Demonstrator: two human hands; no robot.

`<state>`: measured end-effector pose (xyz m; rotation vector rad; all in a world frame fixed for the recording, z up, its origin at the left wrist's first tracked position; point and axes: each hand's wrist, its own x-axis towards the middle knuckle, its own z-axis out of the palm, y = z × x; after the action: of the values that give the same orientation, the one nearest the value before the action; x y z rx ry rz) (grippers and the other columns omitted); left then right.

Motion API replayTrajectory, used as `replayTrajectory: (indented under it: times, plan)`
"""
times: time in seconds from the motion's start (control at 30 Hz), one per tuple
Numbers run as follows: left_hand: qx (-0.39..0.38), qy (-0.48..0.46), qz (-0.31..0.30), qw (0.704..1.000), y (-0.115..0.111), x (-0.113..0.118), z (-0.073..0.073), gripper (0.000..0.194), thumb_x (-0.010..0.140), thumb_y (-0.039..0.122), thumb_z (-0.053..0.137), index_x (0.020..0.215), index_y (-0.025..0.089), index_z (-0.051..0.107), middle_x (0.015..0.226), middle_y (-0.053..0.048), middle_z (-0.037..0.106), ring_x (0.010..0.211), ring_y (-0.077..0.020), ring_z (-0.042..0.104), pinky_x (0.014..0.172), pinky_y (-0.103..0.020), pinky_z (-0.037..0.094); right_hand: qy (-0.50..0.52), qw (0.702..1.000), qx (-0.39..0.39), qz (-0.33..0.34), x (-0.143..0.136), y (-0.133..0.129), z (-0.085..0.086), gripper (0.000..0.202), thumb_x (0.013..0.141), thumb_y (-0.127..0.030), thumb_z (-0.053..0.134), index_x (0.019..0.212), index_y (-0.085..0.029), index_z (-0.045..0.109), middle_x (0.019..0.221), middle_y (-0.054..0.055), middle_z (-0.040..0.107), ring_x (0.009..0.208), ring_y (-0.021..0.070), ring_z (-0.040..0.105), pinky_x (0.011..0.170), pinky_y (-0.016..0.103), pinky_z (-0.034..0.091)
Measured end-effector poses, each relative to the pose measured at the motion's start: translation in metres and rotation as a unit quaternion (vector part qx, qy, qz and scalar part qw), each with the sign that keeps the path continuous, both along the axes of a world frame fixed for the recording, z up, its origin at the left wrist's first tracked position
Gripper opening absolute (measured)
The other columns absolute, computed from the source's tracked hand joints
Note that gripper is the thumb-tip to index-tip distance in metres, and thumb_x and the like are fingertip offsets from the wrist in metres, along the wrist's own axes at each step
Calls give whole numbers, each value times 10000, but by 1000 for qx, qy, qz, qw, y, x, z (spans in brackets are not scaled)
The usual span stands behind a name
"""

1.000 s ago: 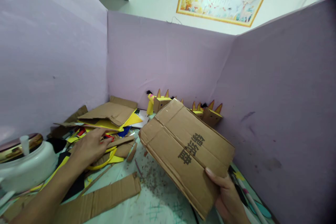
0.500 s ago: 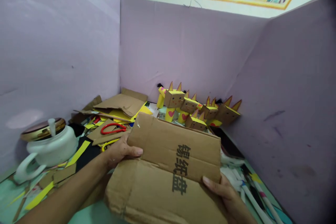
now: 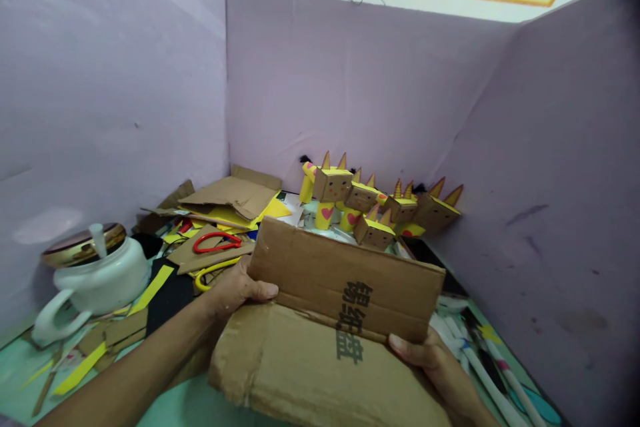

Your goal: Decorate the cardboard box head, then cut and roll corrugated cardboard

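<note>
A brown cardboard sheet (image 3: 310,340) with black printed characters is held up in front of me, creased across its middle. Its far flap stands at an angle to the nearer part. My left hand (image 3: 250,290) grips the left edge by the crease, thumb on top and fingers hidden behind. On the right edge, my right hand (image 3: 425,360) clasps it the same way, its thumb lying near the crease. Red-handled scissors (image 3: 216,242) and a yellow-handled tool (image 3: 207,277) lie just beyond my left hand.
Several cardboard figures (image 3: 333,187) with yellow pointed ears stand at the back. A white teapot-shaped container (image 3: 107,280) sits left beside yellow paper strips (image 3: 153,290). Stacked cardboard (image 3: 230,197) lies behind the scissors. White tools (image 3: 483,373) lie right. Lilac panels (image 3: 370,80) enclose the table.
The far flap has bent up more steeply along the crease. The cardboard sheet and my right hand have shifted slightly to the right.
</note>
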<state>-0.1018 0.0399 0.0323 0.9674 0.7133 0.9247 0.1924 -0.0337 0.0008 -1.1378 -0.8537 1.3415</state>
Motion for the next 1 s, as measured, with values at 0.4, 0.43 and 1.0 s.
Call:
replayTrajectory:
  times: [0.4,0.43,1.0]
  plan:
    - [-46,19,-1,999,5,-2,-7,688,498,186,860,1147,142,635,1068,-154,739,938,-359,690,831,-487,541,69,995,-52,51,5,-3,10,462,581,-283,839,1004,-151,707,959,142,761,890,344,715,865,495,518]
    - [-45,17,2,999,5,-2,-5,650,506,191,860,1118,134,647,1066,-158,739,926,-356,692,822,-481,545,70,995,-56,50,6,-2,9,459,579,-285,844,997,-154,708,951,141,762,876,339,718,861,495,520]
    - [45,21,10,999,13,-7,3,477,610,415,837,965,111,737,868,-125,766,781,-276,711,774,-382,531,77,995,-11,-66,40,-2,22,465,573,-532,809,937,-248,750,1055,127,745,944,349,691,771,455,554]
